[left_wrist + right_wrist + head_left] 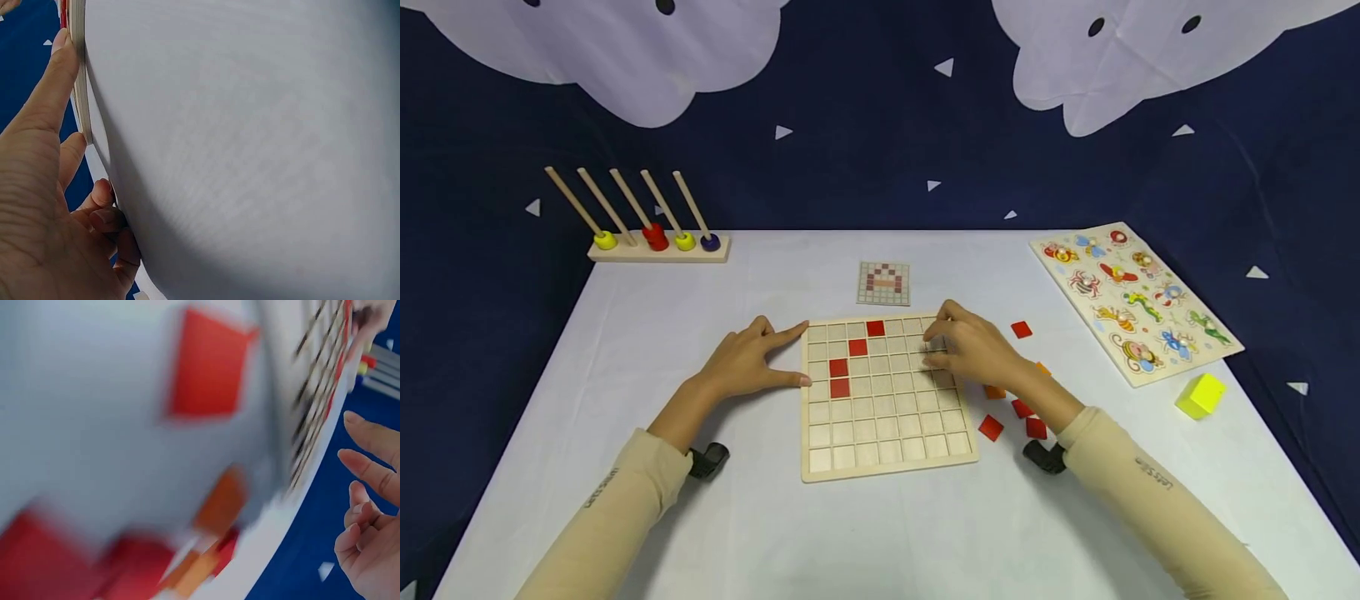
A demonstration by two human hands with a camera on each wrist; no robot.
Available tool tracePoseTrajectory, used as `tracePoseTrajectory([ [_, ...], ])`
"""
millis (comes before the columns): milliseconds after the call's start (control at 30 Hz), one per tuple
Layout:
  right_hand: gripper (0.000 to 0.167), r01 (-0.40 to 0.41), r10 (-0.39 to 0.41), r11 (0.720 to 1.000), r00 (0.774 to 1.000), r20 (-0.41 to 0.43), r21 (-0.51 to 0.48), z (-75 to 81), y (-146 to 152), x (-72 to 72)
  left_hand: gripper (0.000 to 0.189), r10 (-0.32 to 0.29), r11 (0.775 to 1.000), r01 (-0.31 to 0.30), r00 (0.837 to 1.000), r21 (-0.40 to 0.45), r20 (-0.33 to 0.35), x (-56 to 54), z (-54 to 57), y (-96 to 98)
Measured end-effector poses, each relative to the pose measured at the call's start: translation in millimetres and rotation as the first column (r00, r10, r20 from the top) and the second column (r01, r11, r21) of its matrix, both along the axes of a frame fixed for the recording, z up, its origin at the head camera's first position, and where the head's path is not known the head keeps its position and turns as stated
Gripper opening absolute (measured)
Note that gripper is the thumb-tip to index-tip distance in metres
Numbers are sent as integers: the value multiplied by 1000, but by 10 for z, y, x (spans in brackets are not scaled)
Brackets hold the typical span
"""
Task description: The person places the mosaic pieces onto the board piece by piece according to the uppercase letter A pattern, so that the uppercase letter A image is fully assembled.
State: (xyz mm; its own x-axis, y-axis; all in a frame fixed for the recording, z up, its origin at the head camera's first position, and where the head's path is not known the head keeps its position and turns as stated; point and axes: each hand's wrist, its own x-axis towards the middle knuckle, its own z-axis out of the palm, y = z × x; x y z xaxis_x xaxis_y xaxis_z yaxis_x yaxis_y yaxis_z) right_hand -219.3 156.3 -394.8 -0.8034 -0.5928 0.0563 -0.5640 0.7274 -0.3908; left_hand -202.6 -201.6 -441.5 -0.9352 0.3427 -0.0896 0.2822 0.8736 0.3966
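A square wooden grid board (887, 408) lies on the table, with several red square tiles (838, 387) in cells of its upper left part. My left hand (741, 362) is at the board's left edge. Its thumb and index finger are stretched out, their tips touching the rim near the far corner and lower down, while the other fingers bend inward. Over the board's far right part hovers my right hand (966, 346). In the right wrist view its thumb and index finger (369, 469) are apart with nothing between them.
Loose red tiles (991, 427) and orange tiles (995, 392) lie right of the board. Behind it is a small pattern card (883, 283). A peg stacker (658, 250) stands back left; an insect puzzle board (1135, 300) and a yellow block (1201, 396) are on the right.
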Motion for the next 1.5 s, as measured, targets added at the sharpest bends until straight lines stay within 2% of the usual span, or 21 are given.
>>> tracePoseTrajectory([
  [167,33,126,-126,991,992,-3,36,-85,433,13,96,5,1000,-5,1000,-1,7,-1,11,-9],
  [300,31,193,-195,978,981,17,73,-145,680,65,96,0,1000,0,1000,3,6,-1,16,-11],
  [500,28,219,-223,972,974,31,85,-194,882,128,96,-2,1000,2,1000,5,4,-6,2,-5],
  [667,24,205,-206,977,978,15,60,-231,911,126,97,4,1000,-4,1000,2,11,-3,-1,-14],
  [900,23,160,-158,985,987,-35,71,-225,832,86,97,8,1000,-8,1000,-2,17,-4,8,-7],
  [1067,24,128,-127,991,990,-57,29,-165,681,56,97,5,1000,-5,1000,-1,18,-12,10,4],
  [1267,24,50,-50,999,997,-63,-12,-75,346,67,96,4,1000,-4,1000,-5,12,-27,13,9],
  [1500,24,-89,88,996,994,-67,-6,-65,-110,157,97,9,1000,-9,1000,-3,21,-18,14,4],
])
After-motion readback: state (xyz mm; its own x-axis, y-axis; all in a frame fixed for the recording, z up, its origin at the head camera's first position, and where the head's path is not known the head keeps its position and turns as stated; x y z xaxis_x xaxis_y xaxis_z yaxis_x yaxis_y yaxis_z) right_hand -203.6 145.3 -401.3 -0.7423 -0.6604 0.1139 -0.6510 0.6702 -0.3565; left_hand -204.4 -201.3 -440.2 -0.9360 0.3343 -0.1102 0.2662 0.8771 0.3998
